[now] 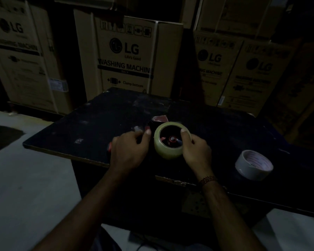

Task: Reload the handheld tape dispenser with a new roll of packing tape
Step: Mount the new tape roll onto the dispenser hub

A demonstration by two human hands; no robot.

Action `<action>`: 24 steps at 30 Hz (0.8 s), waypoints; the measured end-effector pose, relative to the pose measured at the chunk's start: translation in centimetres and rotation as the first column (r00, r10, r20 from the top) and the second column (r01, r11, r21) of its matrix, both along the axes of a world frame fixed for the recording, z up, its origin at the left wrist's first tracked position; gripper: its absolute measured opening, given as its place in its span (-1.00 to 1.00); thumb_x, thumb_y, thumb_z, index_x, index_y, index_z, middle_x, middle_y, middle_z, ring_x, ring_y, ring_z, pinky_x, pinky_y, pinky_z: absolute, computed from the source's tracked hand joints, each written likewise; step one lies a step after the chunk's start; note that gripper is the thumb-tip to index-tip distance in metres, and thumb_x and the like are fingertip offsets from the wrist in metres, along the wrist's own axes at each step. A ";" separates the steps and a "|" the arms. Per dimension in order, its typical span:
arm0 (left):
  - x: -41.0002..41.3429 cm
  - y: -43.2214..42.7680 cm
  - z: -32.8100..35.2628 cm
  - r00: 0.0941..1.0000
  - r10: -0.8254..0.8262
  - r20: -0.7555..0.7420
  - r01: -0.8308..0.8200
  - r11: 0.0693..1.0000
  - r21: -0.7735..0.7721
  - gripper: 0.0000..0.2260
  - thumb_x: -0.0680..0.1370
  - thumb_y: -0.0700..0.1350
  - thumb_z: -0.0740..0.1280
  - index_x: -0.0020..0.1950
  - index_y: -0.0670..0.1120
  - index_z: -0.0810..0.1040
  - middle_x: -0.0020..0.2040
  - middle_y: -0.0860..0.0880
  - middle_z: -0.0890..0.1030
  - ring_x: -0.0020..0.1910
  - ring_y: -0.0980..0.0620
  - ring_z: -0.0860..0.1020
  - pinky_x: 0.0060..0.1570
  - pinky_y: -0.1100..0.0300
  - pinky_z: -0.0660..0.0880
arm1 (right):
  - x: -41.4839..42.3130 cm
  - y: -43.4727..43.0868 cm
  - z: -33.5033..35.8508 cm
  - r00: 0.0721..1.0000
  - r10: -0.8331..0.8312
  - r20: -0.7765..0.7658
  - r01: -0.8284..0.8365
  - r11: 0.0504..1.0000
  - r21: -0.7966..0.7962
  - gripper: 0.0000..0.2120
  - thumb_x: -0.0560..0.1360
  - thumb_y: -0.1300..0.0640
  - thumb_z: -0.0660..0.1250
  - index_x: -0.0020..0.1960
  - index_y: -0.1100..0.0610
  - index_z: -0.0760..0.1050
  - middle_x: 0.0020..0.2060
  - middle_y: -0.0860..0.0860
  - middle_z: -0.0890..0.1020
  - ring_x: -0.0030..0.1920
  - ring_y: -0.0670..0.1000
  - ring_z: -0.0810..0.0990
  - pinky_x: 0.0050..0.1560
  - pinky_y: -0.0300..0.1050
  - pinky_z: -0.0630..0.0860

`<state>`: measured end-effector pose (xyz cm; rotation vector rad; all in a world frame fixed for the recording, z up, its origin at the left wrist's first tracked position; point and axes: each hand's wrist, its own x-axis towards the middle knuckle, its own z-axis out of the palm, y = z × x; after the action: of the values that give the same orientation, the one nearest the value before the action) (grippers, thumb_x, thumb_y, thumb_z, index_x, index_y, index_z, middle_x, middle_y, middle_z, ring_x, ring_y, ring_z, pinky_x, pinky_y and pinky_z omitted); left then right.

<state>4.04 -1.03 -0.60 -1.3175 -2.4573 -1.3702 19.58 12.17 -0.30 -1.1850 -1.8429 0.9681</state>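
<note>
We see both forearms bare, no sleeves; behind the right grip (195,151), a beaded bracelet (208,179) circles the wrist.

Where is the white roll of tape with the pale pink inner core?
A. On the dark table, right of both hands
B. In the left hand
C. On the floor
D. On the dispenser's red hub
A: the white roll lies untouched on the dark table, right of the right hand.

Yellowish clear tape roll (170,153) seated over red-hubbed dispenser (172,140), lying flat on the dark board
</note>
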 end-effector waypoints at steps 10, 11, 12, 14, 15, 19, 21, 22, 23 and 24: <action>0.6 0.6 2.6 0.990 0.034 0.140 0.015 0.942 -0.335 -0.18 0.42 0.66 0.10 0.29 0.05 0.62 0.19 0.01 0.69 0.24 -0.08 0.61 0.39 -0.09 0.37 | 0.7 0.2 0.9 0.997 0.017 0.076 -0.008 0.994 -0.113 -0.45 0.64 -0.30 0.24 -0.28 0.10 0.62 -0.32 0.01 0.65 -0.23 0.04 0.63 -0.18 -0.07 0.46; 0.4 0.8 2.7 0.990 0.031 0.141 0.022 0.932 -0.363 -0.15 0.43 0.65 0.09 0.37 0.04 0.58 0.27 -0.02 0.67 0.30 -0.10 0.58 0.42 -0.10 0.32 | 0.8 0.1 1.0 0.997 0.021 0.079 -0.012 0.994 -0.113 -0.44 0.64 -0.29 0.24 -0.25 0.12 0.64 -0.29 0.01 0.68 -0.20 0.04 0.64 -0.17 -0.07 0.47; -0.1 1.2 2.5 0.989 0.022 0.147 0.041 0.910 -0.412 -0.09 0.42 0.67 0.05 0.45 0.02 0.52 0.35 -0.05 0.63 0.36 -0.13 0.55 0.44 -0.12 0.26 | 0.8 0.0 1.0 0.996 0.024 0.081 -0.016 0.994 -0.105 -0.45 0.65 -0.29 0.22 -0.20 0.12 0.68 -0.25 0.01 0.71 -0.17 0.03 0.67 -0.16 -0.08 0.49; -0.7 1.7 2.6 0.971 -0.022 0.236 0.141 0.853 -0.502 0.12 0.31 0.75 0.00 0.60 -0.01 0.38 0.49 -0.10 0.54 0.46 -0.18 0.49 0.51 -0.18 0.25 | 0.9 -0.4 0.8 0.997 0.022 0.071 -0.018 0.998 -0.060 -0.48 0.67 -0.30 0.19 -0.12 0.04 0.72 -0.20 -0.04 0.73 -0.12 -0.03 0.69 -0.18 -0.12 0.49; -1.0 1.7 3.0 0.950 -0.046 0.310 0.201 0.849 -0.489 0.18 0.25 0.77 0.04 0.61 -0.02 0.38 0.51 -0.11 0.52 0.45 -0.18 0.50 0.48 -0.16 0.32 | 0.9 -0.7 0.5 0.998 0.020 0.053 -0.018 0.999 -0.032 -0.49 0.67 -0.30 0.17 -0.09 0.00 0.72 -0.19 -0.06 0.74 -0.11 -0.06 0.69 -0.19 -0.13 0.48; -1.5 1.3 3.4 0.856 -0.120 0.504 0.318 0.889 -0.330 -0.37 0.49 0.45 0.37 0.24 -0.06 0.68 0.24 -0.06 0.69 0.17 -0.05 0.66 0.21 0.02 0.57 | 1.1 -1.5 -0.7 0.995 0.052 -0.090 -0.047 0.997 0.061 -0.53 0.66 -0.35 0.14 0.03 -0.12 0.72 -0.11 -0.12 0.76 -0.04 -0.18 0.72 -0.07 -0.15 0.60; -1.4 1.2 2.5 0.889 -0.076 0.451 0.263 0.892 -0.367 -0.17 0.26 0.70 0.29 0.11 0.02 0.71 0.18 -0.11 0.72 0.22 -0.17 0.66 0.35 -0.26 0.51 | 1.2 -1.4 -1.4 0.990 0.066 -0.125 -0.055 0.994 0.094 -0.45 0.60 -0.45 0.09 0.17 -0.15 0.70 0.02 -0.11 0.74 0.09 -0.14 0.70 0.14 0.00 0.65; -1.6 1.5 1.5 0.906 -0.053 0.421 0.219 0.908 -0.358 -0.10 0.12 0.77 0.25 0.03 0.06 0.70 0.16 -0.14 0.72 0.26 -0.27 0.63 0.36 -0.36 0.48 | 1.2 -1.2 -1.7 0.987 0.078 -0.144 -0.064 0.993 0.101 -0.41 0.58 -0.48 0.09 0.26 -0.15 0.68 0.10 -0.09 0.72 0.15 -0.12 0.67 0.24 0.07 0.64; -1.6 1.8 1.0 0.917 -0.026 0.399 0.177 0.921 -0.346 -0.12 0.05 0.79 0.26 -0.07 0.09 0.70 0.13 -0.16 0.72 0.27 -0.34 0.62 0.34 -0.41 0.47 | 1.2 -1.1 -1.9 0.981 0.094 -0.170 -0.078 0.992 0.100 -0.39 0.58 -0.48 0.10 0.33 -0.13 0.65 0.17 -0.07 0.70 0.20 -0.13 0.64 0.32 0.11 0.60; -1.6 1.8 0.8 0.919 -0.021 0.394 0.159 0.933 -0.322 -0.18 0.05 0.77 0.30 -0.15 0.10 0.70 0.08 -0.15 0.73 0.25 -0.37 0.62 0.33 -0.42 0.49 | 1.3 -0.9 -1.9 0.971 0.112 -0.212 -0.097 0.992 0.082 -0.38 0.58 -0.47 0.14 0.37 -0.11 0.64 0.22 -0.05 0.68 0.25 -0.13 0.63 0.39 0.12 0.57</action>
<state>2.43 0.75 0.16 -1.3452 -3.0596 -1.3722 20.85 11.28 -2.20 -0.9091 -1.7638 1.0379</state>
